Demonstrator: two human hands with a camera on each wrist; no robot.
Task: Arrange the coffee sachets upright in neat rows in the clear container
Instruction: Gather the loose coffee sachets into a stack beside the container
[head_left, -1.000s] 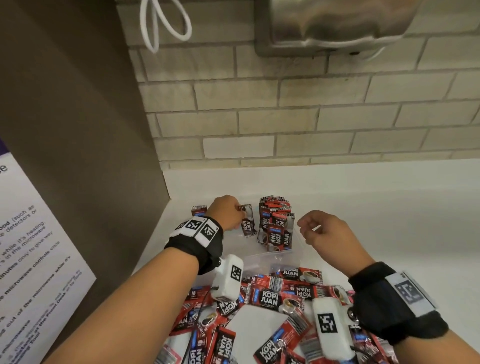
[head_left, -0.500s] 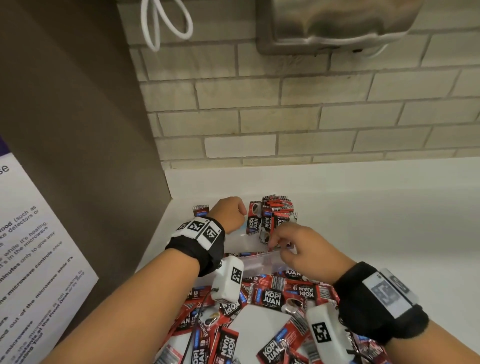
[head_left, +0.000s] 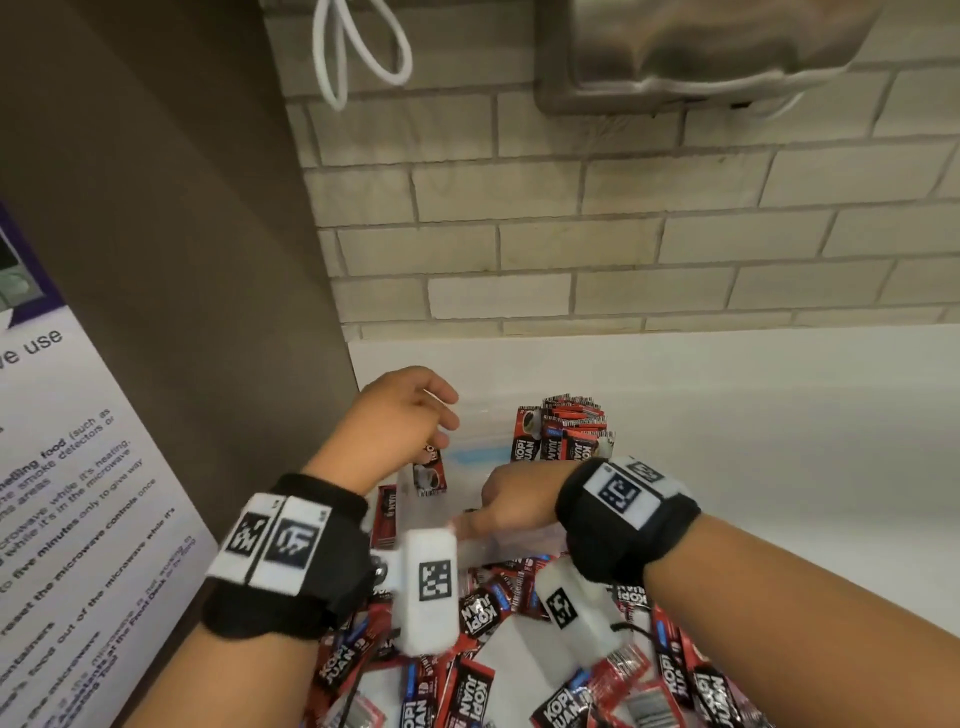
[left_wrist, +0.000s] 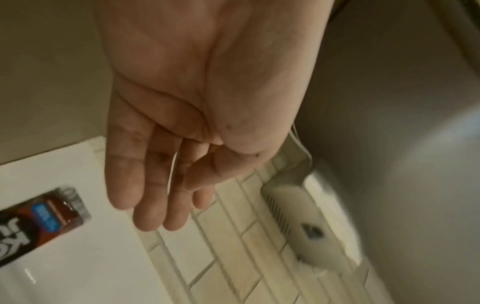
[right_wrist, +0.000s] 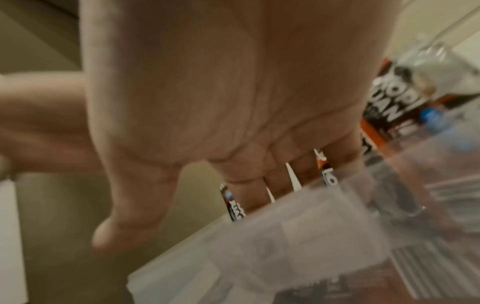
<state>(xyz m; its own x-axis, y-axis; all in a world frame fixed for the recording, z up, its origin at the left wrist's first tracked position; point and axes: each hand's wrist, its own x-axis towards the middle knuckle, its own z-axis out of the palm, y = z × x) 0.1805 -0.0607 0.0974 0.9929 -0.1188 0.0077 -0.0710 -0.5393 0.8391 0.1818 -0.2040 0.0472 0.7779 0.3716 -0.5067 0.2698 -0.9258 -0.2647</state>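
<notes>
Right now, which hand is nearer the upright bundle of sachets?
Right. The right hand sits just in front of the upright bundle of sachets; the left hand hovers well to its left.

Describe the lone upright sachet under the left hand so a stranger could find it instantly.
Start at the clear container on the white counter. Its right end holds a packed bundle of sachets. The lone sachet stands apart, just below the left hand, coffee-cup picture facing you.

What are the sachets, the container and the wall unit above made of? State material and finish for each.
Sachets: glossy printed film, probably plastic or foil laminate, with crimped, ridged ends.
Clear container: transparent plastic, slightly cloudy; sachets show through its wall.
Wall unit: looks like brushed metal, grey with soft reflections; it could be metal-look plastic.
</notes>
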